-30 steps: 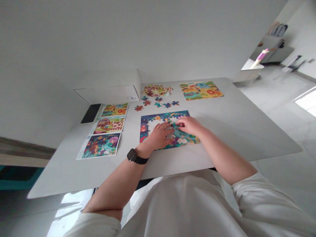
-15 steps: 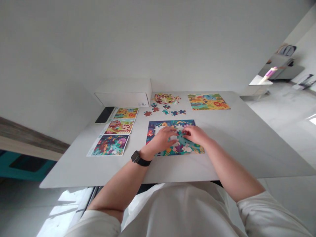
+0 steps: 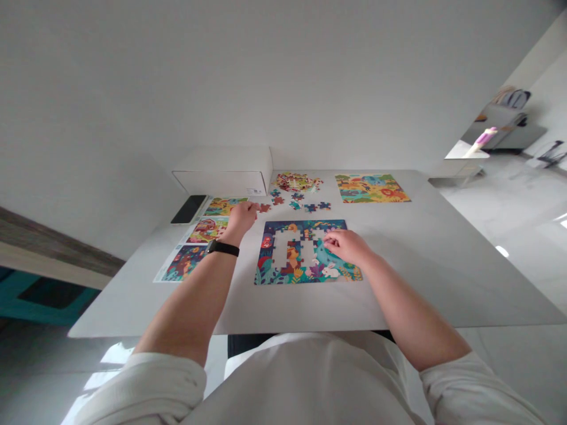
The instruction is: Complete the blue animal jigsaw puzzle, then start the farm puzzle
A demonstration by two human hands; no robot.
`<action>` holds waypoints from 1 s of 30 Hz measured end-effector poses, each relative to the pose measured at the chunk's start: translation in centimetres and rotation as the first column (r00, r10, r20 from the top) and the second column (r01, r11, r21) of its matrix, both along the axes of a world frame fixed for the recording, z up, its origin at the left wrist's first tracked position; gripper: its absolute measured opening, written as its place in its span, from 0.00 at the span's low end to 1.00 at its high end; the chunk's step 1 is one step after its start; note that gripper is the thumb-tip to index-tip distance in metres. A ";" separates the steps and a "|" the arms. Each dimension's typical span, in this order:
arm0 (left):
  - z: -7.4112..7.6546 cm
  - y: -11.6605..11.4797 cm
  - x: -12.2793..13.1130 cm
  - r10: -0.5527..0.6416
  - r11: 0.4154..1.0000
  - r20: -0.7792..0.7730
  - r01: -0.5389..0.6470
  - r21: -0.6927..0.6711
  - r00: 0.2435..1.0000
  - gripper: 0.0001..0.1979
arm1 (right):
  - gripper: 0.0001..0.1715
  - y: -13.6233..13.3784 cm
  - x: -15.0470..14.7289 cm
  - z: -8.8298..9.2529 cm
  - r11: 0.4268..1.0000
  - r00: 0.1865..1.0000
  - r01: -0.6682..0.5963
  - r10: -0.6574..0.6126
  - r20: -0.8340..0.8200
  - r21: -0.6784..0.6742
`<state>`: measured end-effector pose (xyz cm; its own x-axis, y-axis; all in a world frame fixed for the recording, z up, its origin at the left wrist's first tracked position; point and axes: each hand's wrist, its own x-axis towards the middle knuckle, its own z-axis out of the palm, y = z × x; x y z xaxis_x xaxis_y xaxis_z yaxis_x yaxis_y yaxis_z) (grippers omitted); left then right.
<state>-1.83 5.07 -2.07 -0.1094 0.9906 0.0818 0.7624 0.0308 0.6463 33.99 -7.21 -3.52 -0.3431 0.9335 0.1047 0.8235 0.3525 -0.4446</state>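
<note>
My left hand (image 3: 243,217) reaches over the upper picture cards, its fingers drawn together. Its fingertips are at the left edge of a reddish-brown puzzle piece (image 3: 264,208); whether they grip it cannot be made out. My right hand (image 3: 348,245) rests over the right side of a partly filled jigsaw puzzle (image 3: 266,277), fingers curled and pinched near a teal animal (image 3: 325,255). Anything between those fingers is hidden. White gaps show in the puzzle's middle, around an orange-brown animal. Several loose pieces (image 3: 310,208) lie beyond its far edge.
A white box (image 3: 221,183) stands against the wall. A phone (image 3: 189,209) lies left of three picture cards (image 3: 177,264). A heap of puzzle pieces (image 3: 295,182) sits at the back, and an assembled animal puzzle (image 3: 372,188) lies at the far right.
My left hand has left the puzzle and moved left and away from me to the loose reddish-brown piece, uncovering the puzzle's gaps. My right hand has stayed over the puzzle's right side.
</note>
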 end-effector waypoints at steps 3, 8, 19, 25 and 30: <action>-0.5 1.7 -0.7 0.046 0.999 -0.191 -0.049 -0.012 0.981 0.13 | 0.07 -0.2 -0.2 0.3 1.000 1.000 -0.008 0.008 0.007 0.002; -1.3 4.0 -0.3 0.027 0.992 -0.334 -0.067 -0.108 0.942 0.29 | 0.07 -0.3 -0.3 0.7 1.000 0.999 -0.029 0.029 0.028 0.001; -1.2 5.8 0.4 0.006 0.992 -0.204 -0.031 -0.121 0.979 0.25 | 0.07 -0.4 -0.1 0.5 1.000 0.999 -0.007 0.007 0.031 0.020; -0.5 4.0 0.9 0.019 1.000 0.078 -0.021 0.018 0.997 0.13 | 0.07 -0.5 -0.2 0.7 1.000 0.999 -0.005 0.004 0.034 0.015; 0.9 -0.4 3.3 -0.129 0.992 0.400 0.118 0.053 0.907 0.14 | 0.08 -0.3 0.0 0.5 0.999 0.999 0.040 -0.041 0.008 0.025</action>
